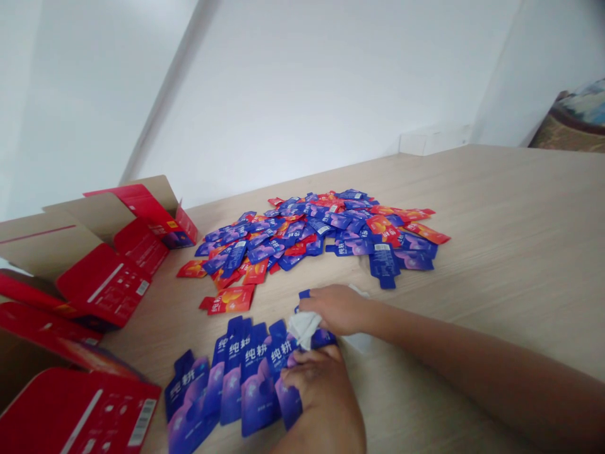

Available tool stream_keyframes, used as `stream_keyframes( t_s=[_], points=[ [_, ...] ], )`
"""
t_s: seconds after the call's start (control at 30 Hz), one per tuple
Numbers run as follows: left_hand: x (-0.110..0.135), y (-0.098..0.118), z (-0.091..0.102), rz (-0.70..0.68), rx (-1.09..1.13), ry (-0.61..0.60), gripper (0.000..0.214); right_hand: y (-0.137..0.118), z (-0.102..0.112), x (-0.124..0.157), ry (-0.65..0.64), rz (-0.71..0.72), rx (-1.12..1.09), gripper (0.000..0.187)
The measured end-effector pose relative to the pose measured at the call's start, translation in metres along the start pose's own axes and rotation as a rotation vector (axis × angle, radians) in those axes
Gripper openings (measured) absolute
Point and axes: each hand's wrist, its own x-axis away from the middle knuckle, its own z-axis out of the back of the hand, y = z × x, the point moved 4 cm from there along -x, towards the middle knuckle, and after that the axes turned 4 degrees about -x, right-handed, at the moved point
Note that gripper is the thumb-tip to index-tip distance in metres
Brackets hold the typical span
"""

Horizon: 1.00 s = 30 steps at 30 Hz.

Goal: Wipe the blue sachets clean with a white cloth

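A white tissue (305, 326) is bunched under the fingers of my right hand (338, 309), against a blue-purple pouch (324, 338) that is mostly covered. Just nearer to me, my left hand (326, 394) has its fingers curled on that pouch, at the right end of a row. Overlapping blue pouches (258, 378) with white lettering fan out to the left, lying face up. At the row's left end, another blue pouch (191, 400) lies tilted.
Behind the row spreads a heap of blue and red pouches (293, 236). One red pouch (231, 300) lies apart at its front. Open red cartons (106, 280) line the left side of the wooden table (496, 233). A white wall box (432, 140) sits at the back.
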Motion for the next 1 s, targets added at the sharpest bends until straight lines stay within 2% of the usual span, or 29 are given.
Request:
stream_keyframes(
  t_s=[0.1,0.2,0.3,0.43,0.5,0.6,0.7,0.77,0.87,1.0],
  points=[
    [0.000,0.006,-0.006,0.008,-0.018,0.077,0.045,0.017,-0.001,-0.005,0.015,-0.118,0.028,0.031],
    [0.000,0.010,-0.011,0.075,-0.059,0.088,0.042,0.025,0.013,-0.002,0.056,-0.198,0.053,0.029],
    [-0.001,0.012,-0.012,0.106,-0.079,0.101,0.042,0.020,0.038,0.007,0.127,-0.189,0.038,0.028],
    [-0.003,0.010,-0.013,0.015,-0.015,0.109,0.043,0.001,0.059,0.015,0.143,-0.112,0.032,0.027],
    [-0.003,0.008,-0.013,0.010,-0.005,0.107,0.043,-0.009,0.055,0.015,0.109,-0.079,0.046,0.029],
    [-0.003,0.007,-0.012,0.017,0.009,0.089,0.044,-0.016,0.035,0.010,0.052,-0.040,0.048,0.029],
    [-0.002,0.007,-0.012,0.014,0.010,0.074,0.044,-0.011,0.011,0.001,-0.003,-0.031,0.008,0.026],
    [-0.002,0.007,-0.012,0.012,-0.007,0.077,0.044,0.001,0.001,-0.003,-0.019,-0.086,-0.006,0.031],
    [-0.002,0.006,-0.010,0.002,-0.009,0.069,0.044,0.021,0.002,-0.006,0.006,-0.167,0.014,0.032],
    [-0.005,0.006,-0.007,0.019,0.023,-0.018,0.046,0.030,0.025,0.002,0.121,-0.187,0.010,0.028]
  ],
)
